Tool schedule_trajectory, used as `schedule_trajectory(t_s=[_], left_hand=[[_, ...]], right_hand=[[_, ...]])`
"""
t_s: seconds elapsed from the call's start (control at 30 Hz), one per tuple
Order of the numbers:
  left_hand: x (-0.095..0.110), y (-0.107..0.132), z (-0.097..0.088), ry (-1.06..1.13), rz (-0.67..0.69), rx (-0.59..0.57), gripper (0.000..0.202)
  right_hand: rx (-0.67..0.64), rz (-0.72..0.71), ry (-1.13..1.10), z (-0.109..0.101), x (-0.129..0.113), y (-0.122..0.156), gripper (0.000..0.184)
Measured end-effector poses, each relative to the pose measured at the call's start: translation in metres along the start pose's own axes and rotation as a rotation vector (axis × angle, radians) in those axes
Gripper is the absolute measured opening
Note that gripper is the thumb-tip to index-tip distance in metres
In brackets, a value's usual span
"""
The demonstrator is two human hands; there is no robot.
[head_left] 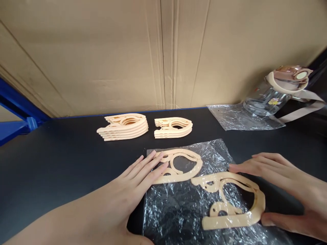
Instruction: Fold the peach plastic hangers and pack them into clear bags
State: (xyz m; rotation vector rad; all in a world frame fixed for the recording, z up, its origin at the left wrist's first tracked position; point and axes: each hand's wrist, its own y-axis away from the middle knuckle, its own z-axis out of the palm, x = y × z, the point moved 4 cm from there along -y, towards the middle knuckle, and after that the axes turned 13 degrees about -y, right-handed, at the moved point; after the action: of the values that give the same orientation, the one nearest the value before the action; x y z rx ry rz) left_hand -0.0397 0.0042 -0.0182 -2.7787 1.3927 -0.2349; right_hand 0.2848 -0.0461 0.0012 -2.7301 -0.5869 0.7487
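Observation:
Two beige folding hangers, folded up, lie with a clear plastic bag on the black table; they appear to be under its film. My left hand rests flat, fingers stretched over the left end of the upper hanger. Beside the lower hanger, my right hand has its fingers and thumb spread apart. Its fingertips reach the bag near the hanger's top edge, and the thumb is at the hanger's lower right curve. Whether the thumb presses on it I cannot tell.
Behind the bag stand two stacks of folded hangers, a taller left stack and a smaller right stack. At the back right, a clear bottle with a strap leans over another plastic bag. Cardboard lines the back; a blue frame is left.

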Motion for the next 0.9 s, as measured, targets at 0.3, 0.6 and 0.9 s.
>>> schedule_trajectory(t_s=[0.3, 0.6, 0.9], left_hand=[[0.002, -0.001, -0.004, -0.031, 0.026, -0.038, 0.100], [0.002, 0.000, 0.006, -0.086, 0.024, -0.018, 0.105], [-0.001, 0.001, 0.011, -0.065, 0.014, -0.031, 0.111]], right_hand=[[-0.132, -0.056, -0.147, 0.020, -0.017, 0.003, 0.066], [-0.208, 0.018, -0.242, 0.021, -0.014, 0.002, 0.056], [-0.154, 0.012, -0.373, 0.031, -0.027, -0.013, 0.048]])
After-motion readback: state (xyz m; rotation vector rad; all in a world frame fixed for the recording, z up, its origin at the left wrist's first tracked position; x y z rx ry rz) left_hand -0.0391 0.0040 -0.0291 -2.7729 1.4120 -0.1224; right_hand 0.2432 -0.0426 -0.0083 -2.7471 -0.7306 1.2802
